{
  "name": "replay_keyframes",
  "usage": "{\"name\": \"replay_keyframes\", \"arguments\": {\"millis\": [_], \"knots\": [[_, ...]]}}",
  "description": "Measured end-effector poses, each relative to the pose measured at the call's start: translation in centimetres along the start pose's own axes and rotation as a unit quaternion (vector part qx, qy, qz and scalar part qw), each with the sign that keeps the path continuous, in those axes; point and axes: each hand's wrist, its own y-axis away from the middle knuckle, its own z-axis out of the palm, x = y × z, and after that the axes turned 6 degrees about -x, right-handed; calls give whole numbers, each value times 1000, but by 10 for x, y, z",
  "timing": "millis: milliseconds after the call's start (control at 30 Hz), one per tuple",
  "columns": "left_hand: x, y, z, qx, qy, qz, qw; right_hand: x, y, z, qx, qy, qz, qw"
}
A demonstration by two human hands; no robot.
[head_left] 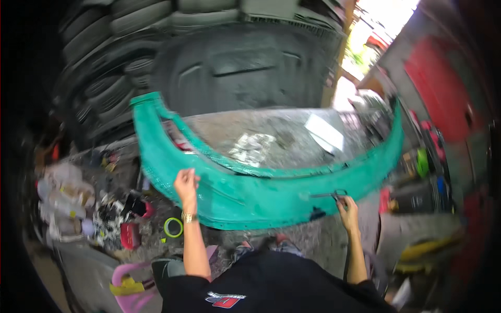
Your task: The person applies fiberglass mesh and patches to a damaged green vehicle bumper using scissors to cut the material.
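A long curved green panel [261, 195], shaped like a car bumper, spans the workbench in front of me, its two ends bending away from me. My right hand [348, 207] grips the handles of a pair of scissors [330, 195], and their blades point left over the panel's right part. Above the panel's left part is my left hand [187, 185], with its fingers curled together. Whatever may be between those fingers is too small and blurred to name. A dark patch [317, 213] marks the panel's near edge below the scissors.
Beyond the panel, crumpled pale material [252, 148] and a white sheet [324, 133] lie on the bench. Plastic bottles [65, 201], a red container [130, 236] and a green tape roll [173, 227] sit at left. A large black panel [240, 68] leans behind; a pink chair [125, 284] stands lower left.
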Motion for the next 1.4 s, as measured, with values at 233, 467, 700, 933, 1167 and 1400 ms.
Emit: {"name": "replay_keyframes", "arguments": {"millis": [233, 467, 700, 933, 1167, 1400], "knots": [[-51, 173, 39, -106, 4, -194, 975, 76, 49, 13, -68, -55, 108, 990], [-25, 228, 136, -230, 158, -285, 917, 131, 29, 19, -99, -86, 56, 990], [3, 244, 258, -353, 214, -250, 876, 212, 10, -29, -142, -137, 74, 977], [9, 285, 329, -310, 130, -226, 914, 271, 6, -50, -181, -181, 4, 967], [21, 261, 363, -345, -162, -87, 920, 293, -1, -54, -233, -187, 25, 954], [22, 80, 349, -261, -582, 210, 741, 316, 6, -70, -166, -174, 58, 969]]}}
